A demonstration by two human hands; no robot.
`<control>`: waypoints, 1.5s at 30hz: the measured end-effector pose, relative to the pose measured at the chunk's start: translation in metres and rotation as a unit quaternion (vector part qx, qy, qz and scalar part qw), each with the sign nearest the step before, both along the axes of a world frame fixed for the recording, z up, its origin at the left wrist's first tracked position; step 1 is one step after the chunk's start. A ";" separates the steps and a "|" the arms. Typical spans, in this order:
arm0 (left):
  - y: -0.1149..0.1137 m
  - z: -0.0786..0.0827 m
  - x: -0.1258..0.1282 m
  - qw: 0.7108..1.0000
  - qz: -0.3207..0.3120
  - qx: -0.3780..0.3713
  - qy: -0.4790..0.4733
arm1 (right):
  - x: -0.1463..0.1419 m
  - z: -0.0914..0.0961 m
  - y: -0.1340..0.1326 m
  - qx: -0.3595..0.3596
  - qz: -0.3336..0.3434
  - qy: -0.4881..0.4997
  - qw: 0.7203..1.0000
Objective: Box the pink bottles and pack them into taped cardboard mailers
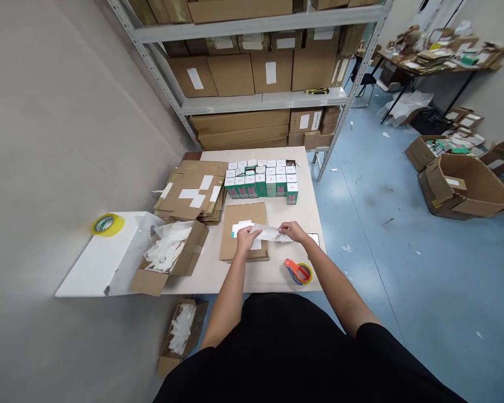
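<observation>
Both my hands hold a white crumpled paper sheet (pixel 267 233) stretched between them above a closed flat cardboard box (pixel 243 221). My left hand (pixel 247 239) grips its left end, fingers closed. My right hand (pixel 293 230) pinches its right end. A white label (pixel 240 228) lies on the box under the sheet. Several small green-and-white boxes (pixel 261 180) stand in rows at the far side of the table (pixel 306 207).
A tape dispenser (pixel 298 271) lies near the table's front right corner. An open carton of white paper (pixel 170 252) sits at the left beside flattened cardboard (pixel 193 190). A yellow tape roll (pixel 106 224) rests on a white side surface. Shelving with cartons (pixel 252 73) stands behind.
</observation>
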State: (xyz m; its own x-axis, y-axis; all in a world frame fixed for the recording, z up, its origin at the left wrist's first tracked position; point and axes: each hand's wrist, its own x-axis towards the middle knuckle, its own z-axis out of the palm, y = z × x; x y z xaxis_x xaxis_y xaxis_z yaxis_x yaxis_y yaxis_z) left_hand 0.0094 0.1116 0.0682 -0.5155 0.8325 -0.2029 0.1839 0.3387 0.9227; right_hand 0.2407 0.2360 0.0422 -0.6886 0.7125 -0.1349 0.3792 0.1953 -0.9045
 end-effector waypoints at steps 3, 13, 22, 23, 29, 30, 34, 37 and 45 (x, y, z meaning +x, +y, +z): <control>-0.005 -0.007 0.003 0.999 0.022 0.014 -0.024 | -0.006 0.004 -0.002 0.014 0.001 -0.002 1.000; -0.020 -0.001 -0.049 0.960 0.210 0.116 -0.144 | 0.028 -0.010 0.016 -0.027 -0.095 0.021 0.995; -0.004 0.006 0.017 0.909 0.219 0.152 -0.320 | -0.027 0.020 -0.037 -0.031 -0.080 0.070 0.994; -0.005 0.007 0.024 0.903 0.209 0.163 -0.338 | -0.037 0.023 -0.044 -0.046 -0.077 0.097 0.991; -0.019 0.019 0.028 0.941 0.122 0.114 -0.294 | -0.056 0.042 -0.053 -0.081 -0.141 0.176 0.971; -0.023 0.021 0.023 0.952 0.093 0.100 -0.275 | -0.052 0.046 -0.051 -0.068 -0.121 0.158 0.978; -0.036 0.031 0.007 0.973 0.006 0.064 -0.221 | -0.038 0.059 -0.050 -0.048 -0.051 0.128 0.989; -0.037 0.041 0.004 0.963 0.069 0.110 -0.234 | -0.038 0.062 -0.061 -0.095 -0.093 0.180 0.975; -0.030 0.063 0.016 0.938 0.140 0.175 -0.264 | -0.052 0.073 -0.094 -0.171 -0.158 0.264 0.936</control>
